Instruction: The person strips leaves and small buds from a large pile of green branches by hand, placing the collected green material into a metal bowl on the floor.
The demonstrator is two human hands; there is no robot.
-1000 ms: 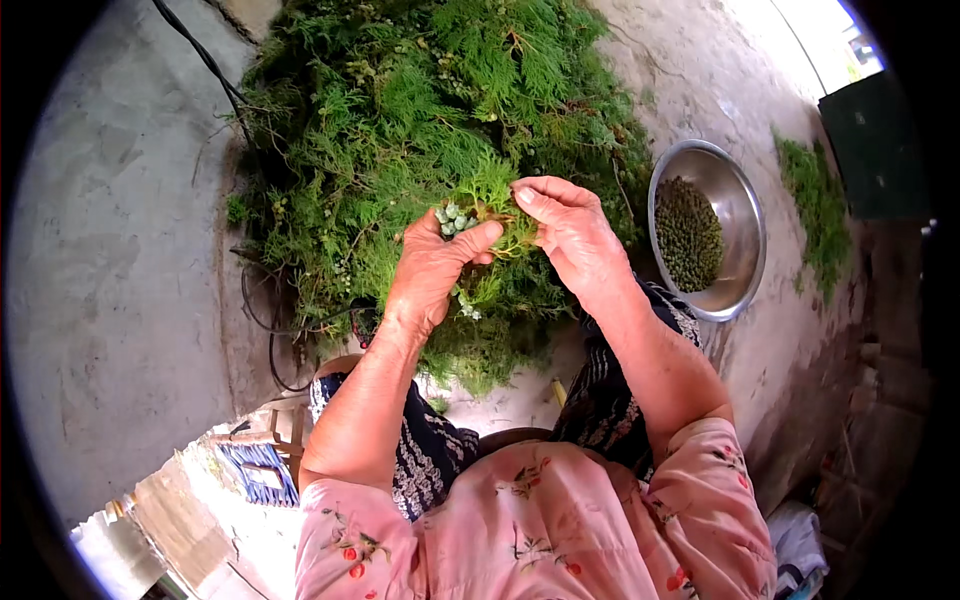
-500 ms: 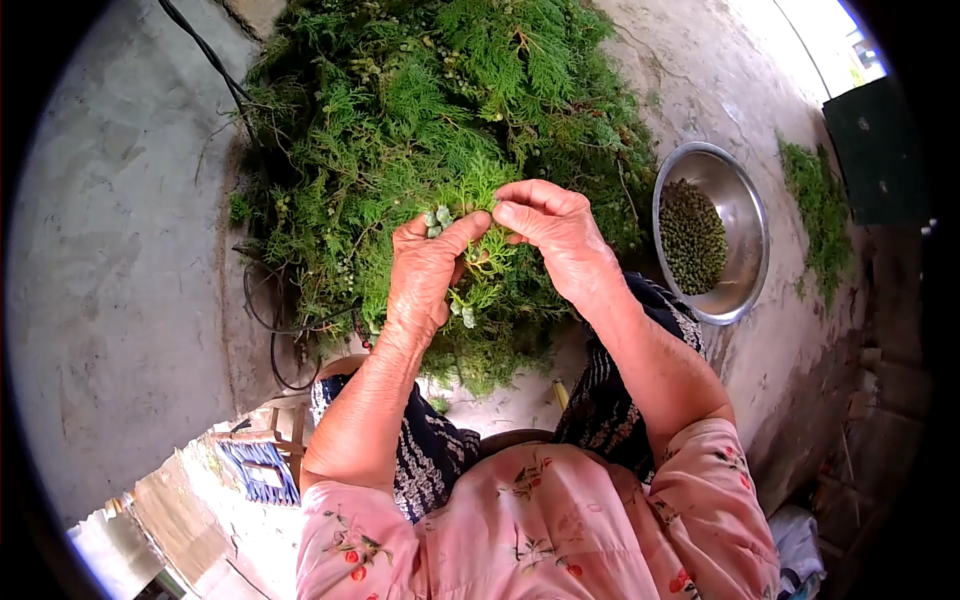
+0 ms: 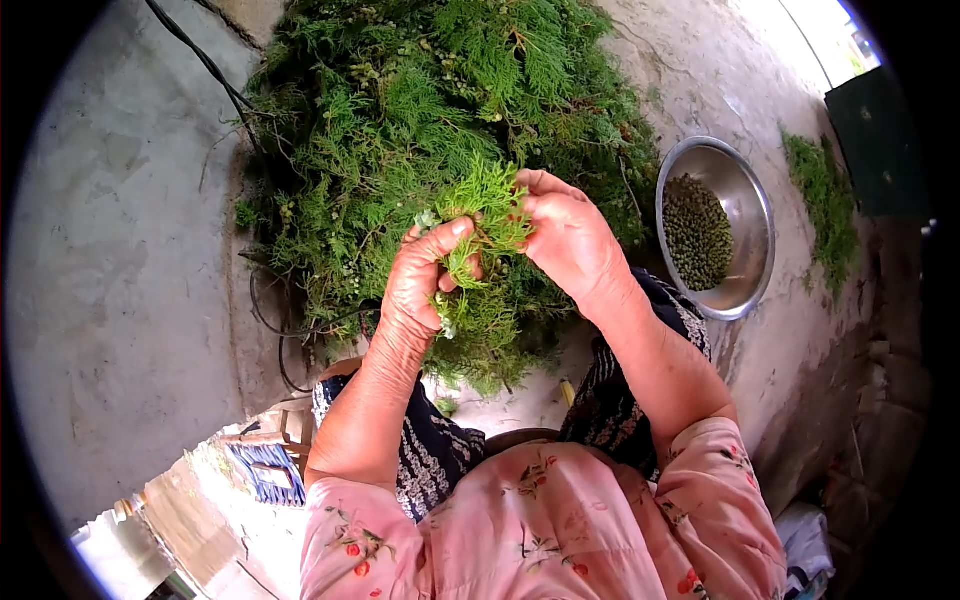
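Note:
My left hand (image 3: 415, 280) is closed around a bright green conifer sprig (image 3: 488, 205), its thumb lying on top. Small pale blue-green cones (image 3: 446, 326) show below the fingers, and more peek out near the thumb. At the sprig's right side my right hand (image 3: 572, 240) has its fingers bent and closed on the leafy edge; the foliage partly hides the fingertips. Beneath both hands spreads a large heap of cut conifer branches (image 3: 390, 130), dotted with more cones.
A steel bowl (image 3: 752, 215) stands right of the heap, partly filled with small green cones (image 3: 697, 235). Loose greenery (image 3: 820, 200) lies beyond it. Dark cables (image 3: 205, 50) run along the heap's left side. A blue woven stool (image 3: 265, 470) sits lower left.
The sprig has turned and now fans out more toward the right. My right hand has moved slightly right and rolled, its fingers shifting from a pinch near the left thumb to the foliage edge.

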